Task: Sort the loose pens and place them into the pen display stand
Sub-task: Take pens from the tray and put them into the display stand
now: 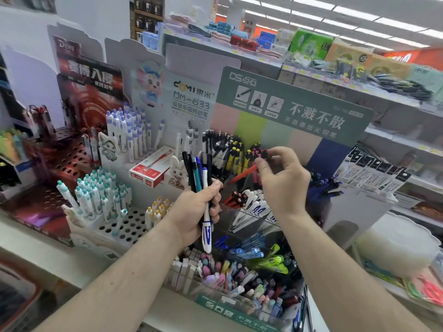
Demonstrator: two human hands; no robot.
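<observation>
My left hand (199,207) grips a bundle of loose pens (199,174) upright in front of the display stand: black, blue and teal ones and a white pen with a blue print. My right hand (280,178) pinches a red pen (242,174) that slants down to the left over the upper compartments of the green-backed pen display stand (292,109). Those clear compartments hold black-and-white, yellow and red-capped pens. Lower tiers hold white, blue, lime and pastel pens (239,279).
A white peg-hole stand (129,226) with teal, purple and yellow-capped pens stands to the left, with a red-and-white box (151,168) on it. A dark red stand (69,161) is farther left. Shelves of goods run behind and right, and a white plastic tub (398,245) sits at the right.
</observation>
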